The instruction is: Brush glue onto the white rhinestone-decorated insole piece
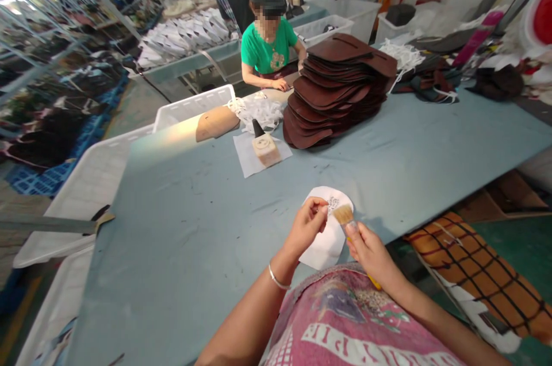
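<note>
A flat white piece with rounded ends lies on the table in front of me, with many small dark marks near its far end. Over its left side, my left hand is closed with thumb and fingertips pinched together; what they hold, if anything, is too small to make out. My right hand grips a flat paintbrush with pale bristles and a yellow handle. The bristles are just right of the dark marks; whether they touch the piece I cannot tell.
The blue-grey table carries a tall stack of dark brown pieces, a cream block-shaped container on a white sheet, and tangled white strips. A person in green sits across. White bins line the left edge.
</note>
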Action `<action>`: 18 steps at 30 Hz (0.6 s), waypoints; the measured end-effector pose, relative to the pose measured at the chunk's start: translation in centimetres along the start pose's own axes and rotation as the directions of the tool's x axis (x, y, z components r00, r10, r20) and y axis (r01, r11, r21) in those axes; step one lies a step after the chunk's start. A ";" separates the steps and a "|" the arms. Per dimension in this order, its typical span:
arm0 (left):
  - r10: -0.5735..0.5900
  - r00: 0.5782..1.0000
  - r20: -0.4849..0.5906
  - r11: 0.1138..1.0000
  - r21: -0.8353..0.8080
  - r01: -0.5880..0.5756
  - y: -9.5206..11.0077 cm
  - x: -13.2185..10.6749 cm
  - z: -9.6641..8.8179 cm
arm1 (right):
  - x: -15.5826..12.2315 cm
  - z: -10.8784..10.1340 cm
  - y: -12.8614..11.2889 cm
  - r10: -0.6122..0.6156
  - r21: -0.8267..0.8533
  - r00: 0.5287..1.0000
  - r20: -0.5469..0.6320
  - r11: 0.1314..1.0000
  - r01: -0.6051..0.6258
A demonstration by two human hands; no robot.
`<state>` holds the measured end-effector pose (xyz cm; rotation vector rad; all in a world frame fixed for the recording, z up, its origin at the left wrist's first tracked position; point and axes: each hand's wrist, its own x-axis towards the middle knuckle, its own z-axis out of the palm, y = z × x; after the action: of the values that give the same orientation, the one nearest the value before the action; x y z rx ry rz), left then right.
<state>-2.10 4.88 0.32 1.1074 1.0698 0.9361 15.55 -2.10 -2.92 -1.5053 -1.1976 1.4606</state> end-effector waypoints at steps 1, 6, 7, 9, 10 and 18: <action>0.031 0.999 0.015 0.993 0.115 -0.032 -0.1 -0.6 0.4 | 0.1 -0.1 0.1 -0.037 -0.066 0.999 -0.017 0.997 0.036; 0.176 0.983 0.047 0.764 0.623 -0.167 0.3 -1.1 0.9 | -0.1 -0.5 -0.6 -0.179 -0.344 0.982 -0.054 0.927 0.150; 0.189 0.982 0.027 0.710 0.687 -0.156 0.5 -0.8 0.5 | -0.2 -0.5 -0.8 -0.186 -0.377 0.981 -0.060 0.914 0.150; 0.208 0.977 -0.038 0.653 0.749 -0.110 0.9 -0.4 -0.2 | -0.5 -0.5 -1.1 -0.193 -0.424 0.979 -0.069 0.894 0.147; 0.210 0.976 -0.055 0.665 0.740 -0.101 1.1 -0.3 -0.5 | -0.6 -0.5 -1.2 -0.200 -0.441 0.977 -0.075 0.885 0.147; 0.188 0.982 0.007 0.553 0.825 -0.112 0.3 1.1 -1.8 | -0.8 -0.4 -0.8 -0.205 -0.450 0.977 -0.051 0.878 0.161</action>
<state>-3.62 6.37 0.21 1.9837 1.5736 0.5797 15.86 -2.51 -1.89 -1.6790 -1.6442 1.0145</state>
